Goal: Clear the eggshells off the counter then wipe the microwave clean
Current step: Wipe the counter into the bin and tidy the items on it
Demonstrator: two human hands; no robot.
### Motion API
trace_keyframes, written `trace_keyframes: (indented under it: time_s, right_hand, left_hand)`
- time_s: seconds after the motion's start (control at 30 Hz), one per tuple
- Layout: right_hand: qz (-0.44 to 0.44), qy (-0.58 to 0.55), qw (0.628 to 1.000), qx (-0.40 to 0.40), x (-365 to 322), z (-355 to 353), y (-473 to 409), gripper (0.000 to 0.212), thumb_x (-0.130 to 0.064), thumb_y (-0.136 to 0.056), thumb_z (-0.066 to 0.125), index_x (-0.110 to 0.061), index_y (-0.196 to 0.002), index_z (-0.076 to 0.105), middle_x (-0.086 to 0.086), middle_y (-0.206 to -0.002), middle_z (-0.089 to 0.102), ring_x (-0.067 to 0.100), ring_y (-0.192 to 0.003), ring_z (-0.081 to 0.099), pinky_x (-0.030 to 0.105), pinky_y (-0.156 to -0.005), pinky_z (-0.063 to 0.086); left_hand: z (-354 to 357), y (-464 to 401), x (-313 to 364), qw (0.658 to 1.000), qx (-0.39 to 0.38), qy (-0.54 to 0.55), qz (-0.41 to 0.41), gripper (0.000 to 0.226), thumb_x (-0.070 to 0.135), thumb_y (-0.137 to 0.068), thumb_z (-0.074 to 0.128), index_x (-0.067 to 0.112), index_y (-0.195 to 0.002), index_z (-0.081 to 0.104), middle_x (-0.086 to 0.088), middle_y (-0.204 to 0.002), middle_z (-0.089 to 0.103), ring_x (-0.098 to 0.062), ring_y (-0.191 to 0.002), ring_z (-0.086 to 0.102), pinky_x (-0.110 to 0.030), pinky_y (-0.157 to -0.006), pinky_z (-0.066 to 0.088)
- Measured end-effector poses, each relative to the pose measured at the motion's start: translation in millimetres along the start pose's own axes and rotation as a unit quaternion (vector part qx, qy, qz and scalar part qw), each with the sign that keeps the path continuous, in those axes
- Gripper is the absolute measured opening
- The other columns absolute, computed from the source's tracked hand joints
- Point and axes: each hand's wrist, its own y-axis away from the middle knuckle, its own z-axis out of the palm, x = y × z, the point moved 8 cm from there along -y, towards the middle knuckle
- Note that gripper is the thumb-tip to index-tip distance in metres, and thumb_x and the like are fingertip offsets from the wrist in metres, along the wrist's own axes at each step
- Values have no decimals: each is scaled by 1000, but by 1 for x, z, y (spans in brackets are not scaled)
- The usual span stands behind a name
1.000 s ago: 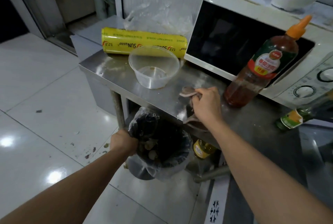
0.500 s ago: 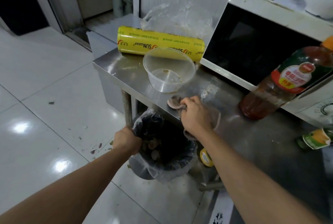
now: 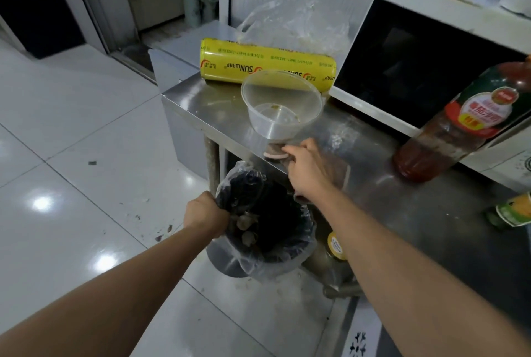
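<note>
Pinkish cloth (image 3: 274,153) mostly hidden under right hand (image 3: 309,168).

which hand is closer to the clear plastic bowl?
Right. The right hand sits on the counter just below the clear plastic bowl, gripping a cloth. The left hand is lower, gripping the bin liner.

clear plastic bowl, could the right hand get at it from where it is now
Probably yes. The right hand sits on the counter just in front of the clear plastic bowl, with nothing between them. But its fingers already pinch a cloth or scraps, so it would need to let go first.
</note>
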Motion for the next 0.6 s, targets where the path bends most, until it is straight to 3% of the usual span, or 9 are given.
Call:
trace_keyframes:
  time_s: [0.1, 0.23, 0.33, 0.43, 0.5, 0.6]
  right_hand:
    - [-36, -23, 999, 12, -14, 10, 32, 30, -17, -89, 49, -29, -113, 62, 0, -118, 43, 24, -85, 51, 30, -65, 35]
    - [-1, -43, 997, 60, 1, -4, 65, 28, -13, -89, 50, -25, -110, 65, -1, -119, 46, 19, -80, 52, 27, -67, 42]
    - [90, -20, 985, 143, 37, -31, 80, 28, -14, -87, 56, -24, -112, 65, 2, -120, 47, 20, -80, 54, 27, -65, 40]
    - [170, -17, 979, 113, 55, -25, 94, 27, -13, -87, 56, -21, -112, 62, 6, -120, 42, 24, -78, 49, 31, -65, 38]
    - [130, -42, 987, 86, 42, -10, 100, 26, -11, -88, 54, -17, -112, 60, 7, -120, 39, 29, -88, 55, 35, -73, 45]
    - [72, -69, 994, 52, 16, 7, 103, 25, -13, -89, 53, -18, -112, 62, 4, -122, 36, 23, -91, 54, 30, -76, 47]
  left_hand:
    - [2, 2, -5, 1000, -2, 11, -1, 24, 2, -73, 50, 3, -96, 55, -20, -87, 66, -34, -78, 67, -43, -69, 59]
    - [12, 8, -8, 1000, -10, 24, 2, 22, 0, -74, 49, 3, -95, 55, -18, -79, 66, -33, -73, 68, -45, -74, 58]
    - [16, 11, -9, 998, -23, 56, -5, 22, -2, -75, 50, -1, -95, 57, -19, -80, 66, -30, -66, 68, -35, -54, 58]
    - [19, 14, -9, 997, -30, 76, -8, 18, -1, -76, 51, -2, -93, 57, -20, -80, 65, -30, -63, 68, -34, -51, 58]
    - [20, 15, -9, 996, -34, 78, -7, 16, 0, -77, 52, -2, -92, 58, -19, -79, 65, -29, -61, 68, -36, -53, 59]
    - [14, 16, -10, 997, -34, 71, 0, 16, 1, -78, 53, -1, -93, 58, -19, -79, 66, -30, -64, 69, -40, -59, 60]
